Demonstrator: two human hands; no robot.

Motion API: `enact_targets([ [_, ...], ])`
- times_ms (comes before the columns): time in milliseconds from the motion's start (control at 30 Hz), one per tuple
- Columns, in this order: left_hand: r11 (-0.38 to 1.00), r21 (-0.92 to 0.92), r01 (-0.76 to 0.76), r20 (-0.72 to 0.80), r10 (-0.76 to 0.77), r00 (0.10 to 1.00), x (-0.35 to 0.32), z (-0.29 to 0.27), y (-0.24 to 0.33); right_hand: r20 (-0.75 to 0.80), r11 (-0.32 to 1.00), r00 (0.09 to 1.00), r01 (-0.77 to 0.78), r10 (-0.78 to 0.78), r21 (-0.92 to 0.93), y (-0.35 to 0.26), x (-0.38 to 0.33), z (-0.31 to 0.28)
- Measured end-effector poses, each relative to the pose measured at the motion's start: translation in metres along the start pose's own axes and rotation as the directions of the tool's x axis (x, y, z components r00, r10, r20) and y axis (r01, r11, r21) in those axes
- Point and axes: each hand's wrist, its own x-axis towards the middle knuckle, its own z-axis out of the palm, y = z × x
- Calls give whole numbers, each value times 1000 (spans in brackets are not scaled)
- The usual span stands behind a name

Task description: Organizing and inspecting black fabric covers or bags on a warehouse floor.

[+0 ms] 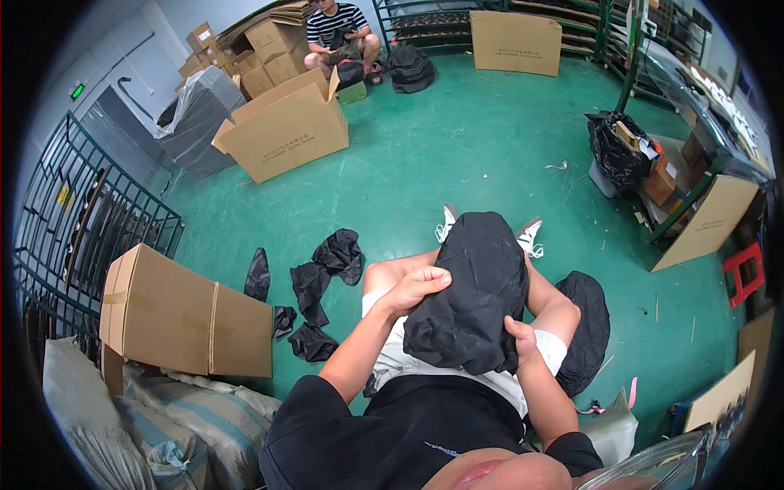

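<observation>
A rounded black fabric bag point(474, 282), thin and wrinkled, lies across my lap. My left hand point(416, 291) grips its left edge, thumb on top and fingers hidden beneath. At the lower right edge, my right hand point(521, 341) pinches the fabric with its thumb over it; its other fingers are mostly out of sight. Whether anything is inside the bag I cannot tell. Beside my right leg rests another black bundle point(583, 331) on the floor. Several crumpled black cloth pieces point(336, 255) lie to the left of my legs.
A closed cardboard box point(192, 314) and woven sacks point(204, 416) stand at my left. Ahead is an open carton point(282, 131), with a seated person point(339, 37) behind it. To the right are a workbench point(694, 196), a black trash bag point(621, 151) and a red stool point(743, 273).
</observation>
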Motion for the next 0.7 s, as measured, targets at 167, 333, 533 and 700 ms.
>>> enact_targets([
  [167, 985, -173, 16, 305, 38, 952, -9, -2, -9, -19, 996, 996, 87, -87, 28, -7, 1, 11],
  [333, 991, -133, 23, 381, 30, 924, -13, 3, -22, -63, 990, 988, 140, -141, -26, -10, 0, 13],
  [533, 957, -251, -147, 101, 177, 979, 1, 7, -4, -167, 972, 985, 1, -41, -233, -21, -7, -15],
  [700, 893, -430, -130, -19, 135, 991, 12, 9, -2, 15, 979, 984, 181, -180, -93, -15, 0, 40],
])
